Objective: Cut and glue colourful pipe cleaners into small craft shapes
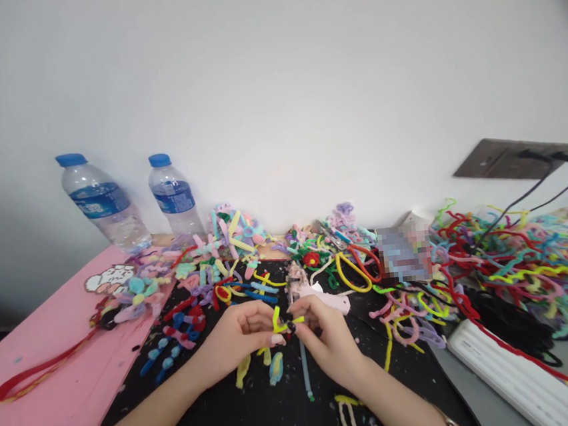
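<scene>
Above the black mat (223,420), my left hand (238,334) and my right hand (326,333) meet with fingers pinched. Between the fingertips is a small pipe cleaner piece (278,322), bright yellow with a black part at its right; its exact shape is partly hidden. Just behind my right hand lies a pale pink glue gun (335,300). A clear bluish glue stick (306,371) lies below the fingers. Nearby on the mat are a blue-and-yellow fuzzy piece (275,369) and a yellow fuzzy piece (243,372).
Two water bottles (105,207) stand against the wall. Heaps of colourful pipe cleaners (529,250) spread along the back and right. Scissors (353,272) with red and yellow handles lie behind my right hand. A white power strip (517,371) is at right, a pink sheet (42,370) at left.
</scene>
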The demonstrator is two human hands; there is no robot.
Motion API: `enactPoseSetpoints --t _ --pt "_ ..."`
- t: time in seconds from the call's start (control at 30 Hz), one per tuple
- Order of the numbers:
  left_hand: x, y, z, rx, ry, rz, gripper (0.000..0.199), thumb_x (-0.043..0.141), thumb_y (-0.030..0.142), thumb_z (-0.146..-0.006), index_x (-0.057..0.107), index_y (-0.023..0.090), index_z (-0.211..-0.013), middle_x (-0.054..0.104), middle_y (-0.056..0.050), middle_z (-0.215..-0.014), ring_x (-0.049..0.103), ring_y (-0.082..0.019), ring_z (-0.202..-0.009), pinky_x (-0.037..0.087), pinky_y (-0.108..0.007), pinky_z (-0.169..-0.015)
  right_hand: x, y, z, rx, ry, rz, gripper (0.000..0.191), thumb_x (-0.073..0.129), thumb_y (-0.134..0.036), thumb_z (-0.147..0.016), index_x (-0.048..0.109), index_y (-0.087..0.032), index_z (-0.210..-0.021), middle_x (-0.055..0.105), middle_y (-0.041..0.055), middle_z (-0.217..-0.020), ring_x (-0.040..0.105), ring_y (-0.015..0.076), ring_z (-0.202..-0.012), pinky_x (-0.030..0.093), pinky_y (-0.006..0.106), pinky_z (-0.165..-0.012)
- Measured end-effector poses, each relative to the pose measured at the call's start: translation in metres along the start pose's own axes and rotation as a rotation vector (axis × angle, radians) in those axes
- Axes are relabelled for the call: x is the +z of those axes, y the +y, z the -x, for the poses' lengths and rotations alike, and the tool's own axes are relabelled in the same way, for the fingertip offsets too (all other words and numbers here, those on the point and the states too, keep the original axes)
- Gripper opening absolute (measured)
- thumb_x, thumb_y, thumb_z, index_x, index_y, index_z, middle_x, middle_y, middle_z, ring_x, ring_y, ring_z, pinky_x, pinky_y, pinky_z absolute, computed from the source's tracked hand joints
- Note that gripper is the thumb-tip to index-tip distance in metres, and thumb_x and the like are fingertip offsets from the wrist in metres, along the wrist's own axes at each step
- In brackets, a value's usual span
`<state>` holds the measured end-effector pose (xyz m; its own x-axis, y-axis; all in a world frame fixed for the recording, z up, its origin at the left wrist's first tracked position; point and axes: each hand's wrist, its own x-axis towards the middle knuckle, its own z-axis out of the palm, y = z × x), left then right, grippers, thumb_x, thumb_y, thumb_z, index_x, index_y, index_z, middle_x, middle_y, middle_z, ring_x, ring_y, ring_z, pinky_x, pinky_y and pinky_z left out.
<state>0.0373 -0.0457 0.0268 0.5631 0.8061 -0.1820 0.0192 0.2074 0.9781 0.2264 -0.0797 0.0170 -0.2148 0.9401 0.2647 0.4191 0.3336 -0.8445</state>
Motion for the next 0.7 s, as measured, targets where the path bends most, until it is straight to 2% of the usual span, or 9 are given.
enactPoseSetpoints --t 0.1,0.23,0.33,0.43,0.53,0.7 --pt "0.004 -0.001 0.004 0.043 0.004 -0.117 0.014 0.068 0.014 -0.07 0.058 0.017 -0.08 0.066 0.002 -0.073 0.059 -0.012 -0.066 0.045 -0.023 -0.064 0.003 -0.003 0.001 0.002 -0.085 0.002 0.023 0.057 -0.019 -0.083 0.052 -0.02 -0.105 0.058 -0.0005 -0.076 0.055 0.0136 -0.063 0.042 0.023 -0.056" --pt "0.011 -0.002 0.007 0.066 0.019 -0.178 0.023 0.066 0.012 -0.07 0.047 0.02 -0.081 0.06 0.007 -0.063 0.055 -0.01 -0.058 0.041 -0.021 -0.058 0.005 -0.005 0.001 -0.074 -0.136 0.121 0.012 0.054 -0.022 -0.087 0.055 -0.02 -0.099 0.058 -0.0016 -0.07 0.054 0.0125 -0.059 0.039 0.023 -0.055" --pt "0.013 -0.005 0.005 0.06 0.015 -0.136 0.028 0.068 0.017 -0.071 0.043 0.021 -0.083 0.057 0.007 -0.064 0.057 -0.012 -0.061 0.04 -0.021 -0.057 0.006 -0.004 0.002 -0.092 -0.092 0.116 0.01 0.047 -0.021 -0.09 0.057 -0.019 -0.091 0.056 -0.0026 -0.063 0.05 0.0114 -0.054 0.037 0.023 -0.052" --pt "0.011 -0.009 0.002 0.055 -0.001 -0.097 0.031 0.07 0.018 -0.069 0.042 0.021 -0.083 0.055 0.007 -0.068 0.056 -0.011 -0.063 0.04 -0.021 -0.058 0.007 -0.003 0.003 -0.076 -0.037 0.057 0.011 0.046 -0.019 -0.089 0.056 -0.019 -0.085 0.056 -0.0019 -0.065 0.048 0.011 -0.053 0.036 0.022 -0.05" --pt "0.01 -0.012 0.001 0.051 -0.042 -0.078 0.031 0.07 0.02 -0.07 0.043 0.021 -0.085 0.052 0.007 -0.071 0.054 -0.009 -0.06 0.04 -0.021 -0.057 0.008 -0.005 0.002 -0.073 -0.042 0.003 0.012 0.046 -0.018 -0.089 0.056 -0.019 -0.083 0.057 -0.0015 -0.067 0.049 0.0112 -0.055 0.037 0.022 -0.052" --pt "0.009 -0.007 0.003 0.03 -0.151 -0.058 0.022 0.061 0.026 -0.079 0.043 0.021 -0.09 0.047 0.005 -0.08 0.052 -0.01 -0.061 0.043 -0.024 -0.058 0.006 -0.006 0.001 -0.056 -0.077 -0.062 0.013 0.044 -0.017 -0.089 0.055 -0.019 -0.083 0.054 -0.0026 -0.063 0.048 0.0114 -0.053 0.037 0.023 -0.052"
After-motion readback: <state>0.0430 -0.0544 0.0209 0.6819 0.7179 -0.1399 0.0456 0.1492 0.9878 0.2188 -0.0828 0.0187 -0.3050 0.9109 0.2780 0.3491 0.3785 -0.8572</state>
